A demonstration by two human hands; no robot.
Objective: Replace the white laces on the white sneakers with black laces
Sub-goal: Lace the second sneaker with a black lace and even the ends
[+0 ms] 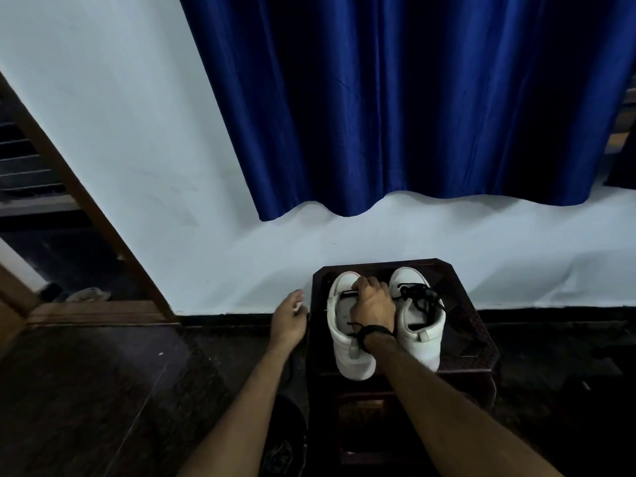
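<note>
White sneakers sit side by side on a dark brown plastic stool (481,342), toes pointing toward a pale wall. The right sneaker (421,321) carries a loose tangle of black laces (421,297) over its tongue. The right hand (373,299) rests on the left sneaker (340,325), its grip clenched around the front of the tongue area, where a black lace shows; a dark cord circles the wrist. The left hand (288,320) hovers left of the stool, grip released. A blue curtain (413,98) hangs above.
</note>
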